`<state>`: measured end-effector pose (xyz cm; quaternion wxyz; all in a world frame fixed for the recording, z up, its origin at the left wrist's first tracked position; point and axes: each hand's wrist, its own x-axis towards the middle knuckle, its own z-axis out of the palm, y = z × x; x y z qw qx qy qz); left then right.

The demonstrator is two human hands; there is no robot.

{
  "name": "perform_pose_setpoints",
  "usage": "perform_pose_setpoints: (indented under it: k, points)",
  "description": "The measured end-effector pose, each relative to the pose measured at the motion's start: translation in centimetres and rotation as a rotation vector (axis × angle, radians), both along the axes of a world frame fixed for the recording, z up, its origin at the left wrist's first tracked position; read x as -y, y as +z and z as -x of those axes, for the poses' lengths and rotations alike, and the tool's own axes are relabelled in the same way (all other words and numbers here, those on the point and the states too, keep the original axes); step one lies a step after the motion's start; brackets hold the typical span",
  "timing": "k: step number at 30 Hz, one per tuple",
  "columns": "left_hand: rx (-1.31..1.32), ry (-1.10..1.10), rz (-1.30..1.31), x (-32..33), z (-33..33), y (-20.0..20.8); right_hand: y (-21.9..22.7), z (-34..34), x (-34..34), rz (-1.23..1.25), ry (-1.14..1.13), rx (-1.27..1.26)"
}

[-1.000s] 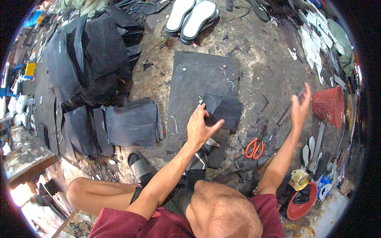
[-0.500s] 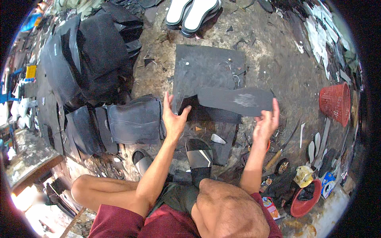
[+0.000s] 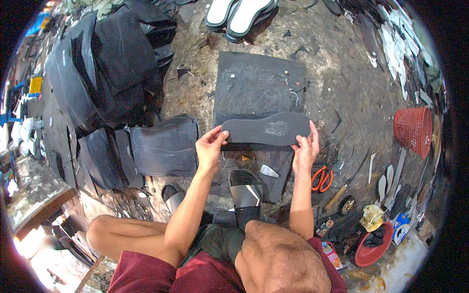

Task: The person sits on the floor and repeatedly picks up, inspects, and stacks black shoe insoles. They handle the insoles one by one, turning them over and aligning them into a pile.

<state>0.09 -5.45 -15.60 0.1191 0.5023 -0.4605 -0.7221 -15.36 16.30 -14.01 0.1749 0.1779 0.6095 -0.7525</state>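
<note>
A dark grey shoe sole [image 3: 254, 130] with a scuffed pale patch stretches crosswise between my two hands. My left hand [image 3: 209, 147] pinches its left end, thumb on top. At the other end, my right hand [image 3: 306, 149] grips the rim with thumb and fingers. Beneath the sole lies a flat black rubber sheet [image 3: 259, 80] on the ground. To the left of my left hand rests a stack of black rubber sheets [image 3: 165, 146] with sole outlines marked on them.
A large heap of black rubber sheets [image 3: 112, 53] fills the upper left. White-topped soles [image 3: 244, 19] stand at the far side. Orange-handled scissors [image 3: 322, 179] lie right of my forearm. Farther right are a red basket [image 3: 413, 131] and a red bowl [image 3: 364, 254].
The sole has shifted left, and my left hand, empty and spread before, now holds its left end. My right hand has moved left with it, uncovering the scissors.
</note>
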Motion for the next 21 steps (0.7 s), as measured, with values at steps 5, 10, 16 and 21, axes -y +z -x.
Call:
perform_pose_setpoints:
  k: [5,10,16,21]
  points:
    - [0.061,0.028,0.111,1.0,0.0,-0.6,-3.0,0.4,-1.3,-0.365,0.151,-0.168]
    - [0.137,-0.067,0.211,1.7,0.9,-0.3,-2.6,0.7,-1.1,-0.381,0.151,-0.082]
    - [0.109,-0.044,0.182,1.6,0.5,-1.8,-3.5,1.0,-1.5,-0.431,0.163,-0.076]
    - [0.090,-0.048,0.184,1.4,0.3,-1.9,-3.8,1.1,-1.6,-0.397,0.173,-0.062]
